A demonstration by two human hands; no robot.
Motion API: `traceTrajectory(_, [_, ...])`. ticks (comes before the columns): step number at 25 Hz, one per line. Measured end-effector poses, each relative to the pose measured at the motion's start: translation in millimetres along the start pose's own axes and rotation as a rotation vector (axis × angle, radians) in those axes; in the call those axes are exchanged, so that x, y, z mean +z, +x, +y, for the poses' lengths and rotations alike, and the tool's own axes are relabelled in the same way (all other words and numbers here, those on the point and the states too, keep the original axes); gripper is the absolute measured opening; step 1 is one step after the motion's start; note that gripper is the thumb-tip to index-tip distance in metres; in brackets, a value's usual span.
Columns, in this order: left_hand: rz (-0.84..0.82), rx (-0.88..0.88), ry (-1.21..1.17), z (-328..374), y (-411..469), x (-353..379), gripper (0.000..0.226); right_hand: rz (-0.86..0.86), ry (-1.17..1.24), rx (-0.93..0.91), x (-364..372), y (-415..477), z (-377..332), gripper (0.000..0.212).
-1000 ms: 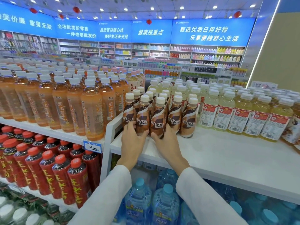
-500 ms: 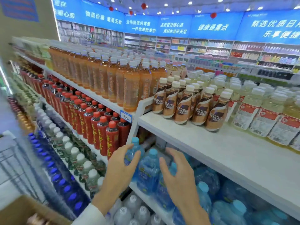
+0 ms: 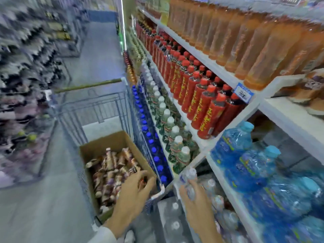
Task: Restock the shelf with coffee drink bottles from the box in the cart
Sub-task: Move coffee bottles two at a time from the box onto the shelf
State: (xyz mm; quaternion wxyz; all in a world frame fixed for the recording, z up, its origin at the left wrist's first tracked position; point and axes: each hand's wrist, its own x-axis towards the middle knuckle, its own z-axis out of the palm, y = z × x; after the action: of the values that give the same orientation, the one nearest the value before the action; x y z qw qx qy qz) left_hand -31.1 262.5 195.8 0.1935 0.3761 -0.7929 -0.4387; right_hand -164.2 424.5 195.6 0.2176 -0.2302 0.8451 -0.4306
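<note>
Since the whole view is smeared by motion, any grasp made now would be made without a steady look, and that is judged the main hazard. The cardboard box sits in the cart, its right wall close against the cart's shelf-side wire. The coffee drink bottles are heaped in it, lying every way rather than standing.

The left hand is held over the heap at the box's right wall with its fingers bent down onto the bottles. Whether one is actually gripped cannot be told. The right hand is seen low, in front of the small clear water bottles on the bottom shelf. Whether its fingers are curled round one or merely lie before them cannot be told either.

A bottle pulled from such a loose heap could be caught off-centre and let slip, or its neighbours could be dragged up and spilled over the box wall. The water bottles could be toppled if they are brushed by the right hand. The white upper shelf, where brown-labelled bottles are dimly made out, lies above the red-capped bottles. Their front row could be knocked if a bottle is carried up too close.
</note>
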Motion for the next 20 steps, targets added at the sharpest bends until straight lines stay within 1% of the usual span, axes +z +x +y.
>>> traceTrajectory(3, [0.017, -0.157, -0.072, -43.6, 5.8, -11.3, 0.021, -0.098, -0.034, 0.083, 39.3, 18.1, 10.9, 0.035])
traceTrajectory(6, [-0.040, -0.273, -0.056, -84.0, 16.3, -17.6, 0.033, -0.127, -0.105, 0.185, 73.8, 34.1, 15.2, 0.038])
traceTrajectory(9, [-0.100, -0.387, -0.012, -115.7, 29.0, -23.2, 0.042, -0.173, -0.124, 0.293, 101.2, 46.7, 21.2, 0.027])
traceTrajectory(11, [-0.128, -0.421, 0.013, -134.2, 39.7, -26.5, 0.037, -0.187, -0.137, 0.352, 113.9, 54.2, 21.1, 0.030])
traceTrajectory(14, [-0.175, -0.484, 0.030, -152.3, 62.5, -27.8, 0.032, -0.229, -0.145, 0.419, 123.6, 64.3, 14.6, 0.041])
traceTrajectory(17, [-0.223, -0.495, 0.112, -176.0, 108.2, -15.2, 0.044, -0.285, -0.153, 0.476, 135.7, 78.0, 9.7, 0.036])
traceTrajectory(18, [-0.254, -0.492, 0.132, -183.3, 128.4, -8.3, 0.045, -0.292, -0.156, 0.487, 139.5, 82.8, 7.8, 0.032])
traceTrajectory(20, [-0.318, -0.551, 0.136, -203.0, 174.5, 11.9, 0.044, -0.312, -0.176, 0.513, 149.5, 90.7, 10.4, 0.030])
